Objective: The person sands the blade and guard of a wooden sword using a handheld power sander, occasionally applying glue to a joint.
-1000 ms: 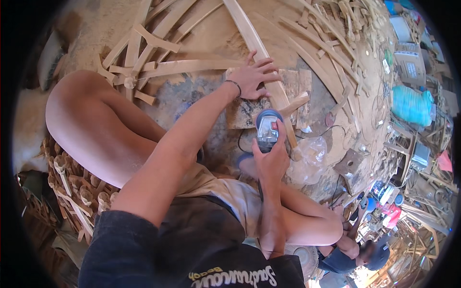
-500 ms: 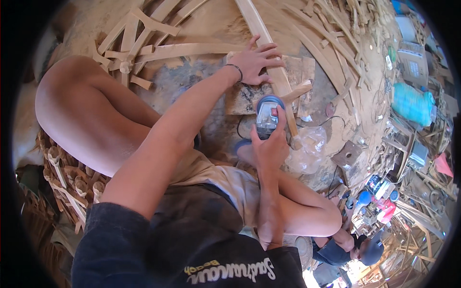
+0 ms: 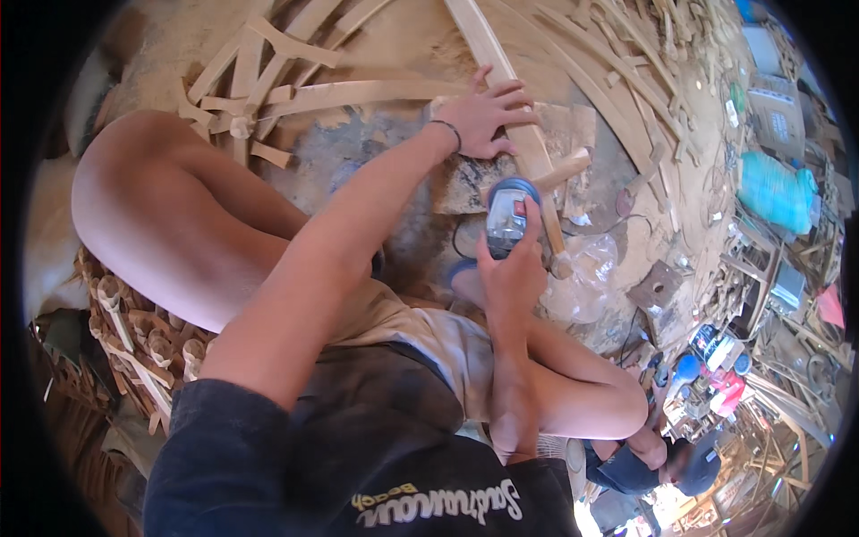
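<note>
My left hand (image 3: 486,116) lies with spread fingers across a long pale wooden piece (image 3: 486,40), which runs from the far side toward me. A short wooden crosspiece (image 3: 569,167) sticks out to the right near its close end. Wrapped round a power sander (image 3: 506,224) with a grey body, red switch and round blue head is my right hand (image 3: 516,277). The sander's head is at the wood's left side, by the crosspiece; whether it touches cannot be seen. Under the wood is a worn board (image 3: 461,186).
Loose curved wooden parts (image 3: 358,92) lie at the far left, with more wooden strips (image 3: 617,112) at the far right. A clear plastic bag (image 3: 586,277) and a cable (image 3: 626,224) are right of the sander. Another person (image 3: 626,465) sits at the lower right.
The whole scene has shifted slightly to the right in the picture. Both hands, the sander and the wood keep nearly the same places relative to one another.
</note>
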{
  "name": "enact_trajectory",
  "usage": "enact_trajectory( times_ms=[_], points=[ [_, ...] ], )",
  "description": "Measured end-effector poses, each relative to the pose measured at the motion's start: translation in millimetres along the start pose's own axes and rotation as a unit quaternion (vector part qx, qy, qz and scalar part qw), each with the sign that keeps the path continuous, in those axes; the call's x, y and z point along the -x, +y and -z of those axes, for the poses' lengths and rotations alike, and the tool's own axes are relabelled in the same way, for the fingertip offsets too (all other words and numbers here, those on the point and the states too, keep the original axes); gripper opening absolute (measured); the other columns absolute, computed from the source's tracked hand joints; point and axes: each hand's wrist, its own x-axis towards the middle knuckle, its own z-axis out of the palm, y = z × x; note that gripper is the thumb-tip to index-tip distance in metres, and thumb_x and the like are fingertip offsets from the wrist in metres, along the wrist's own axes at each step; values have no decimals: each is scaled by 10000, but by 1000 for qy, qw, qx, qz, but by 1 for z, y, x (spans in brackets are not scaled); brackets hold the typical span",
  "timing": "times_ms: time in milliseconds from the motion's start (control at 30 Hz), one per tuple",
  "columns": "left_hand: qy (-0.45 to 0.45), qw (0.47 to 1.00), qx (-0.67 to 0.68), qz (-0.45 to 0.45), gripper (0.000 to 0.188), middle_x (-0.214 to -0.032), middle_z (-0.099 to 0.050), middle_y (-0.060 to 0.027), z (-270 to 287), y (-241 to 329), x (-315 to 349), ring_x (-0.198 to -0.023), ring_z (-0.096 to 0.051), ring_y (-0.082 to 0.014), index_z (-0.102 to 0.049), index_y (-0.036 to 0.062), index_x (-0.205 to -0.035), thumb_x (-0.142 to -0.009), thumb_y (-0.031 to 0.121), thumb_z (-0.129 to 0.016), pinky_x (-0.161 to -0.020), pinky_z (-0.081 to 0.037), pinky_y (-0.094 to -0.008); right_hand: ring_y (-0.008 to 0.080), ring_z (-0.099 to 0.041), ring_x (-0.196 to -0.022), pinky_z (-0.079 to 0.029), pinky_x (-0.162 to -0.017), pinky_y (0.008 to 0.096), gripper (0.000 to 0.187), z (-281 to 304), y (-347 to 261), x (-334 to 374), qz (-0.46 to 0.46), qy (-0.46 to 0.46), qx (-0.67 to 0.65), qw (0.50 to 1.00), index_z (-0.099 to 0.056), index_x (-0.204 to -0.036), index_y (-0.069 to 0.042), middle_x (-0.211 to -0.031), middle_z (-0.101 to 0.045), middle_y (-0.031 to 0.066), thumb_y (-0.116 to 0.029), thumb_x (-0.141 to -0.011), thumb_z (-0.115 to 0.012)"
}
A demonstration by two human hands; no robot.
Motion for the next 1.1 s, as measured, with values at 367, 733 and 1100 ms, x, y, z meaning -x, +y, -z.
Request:
enact_trajectory(
  times_ms=[367,733,1100],
  points=[
    [-1,999,-30,15,624,-1639,-581,18,-1,-3,9,-1681,-358,-240,-621,384,-1560,-996,642,-687,-1386,-45,-712,512,-775,-949,-608,-834,600,925,-8,-1,3,14,5,-8,1000,-387,-1701,-307,-1049,-777,265,-371,-915,-871],
    [10,1000,-10,1,630,-1639,-575,9,-2,-6,10,-1669,-380,-247,-637,368,-1543,-970,614,-728,-1378,-69,-719,486,-788,-1016,-619,-870,590,931,4,13,-2,31,47,-30,998,-386,-1699,-308,-1167,-782,233,-381,-913,-879],
    [-3,999,-50,1,618,-1651,-571,11,-2,0,3,-1669,-383,-271,-617,392,-1571,-1005,636,-672,-1378,-62,-714,519,-776,-973,-609,-863,609,920,1,23,-5,55,54,-33,996,-371,-1710,-316,-1069,-774,266,-404,-934,-856]
  ],
)
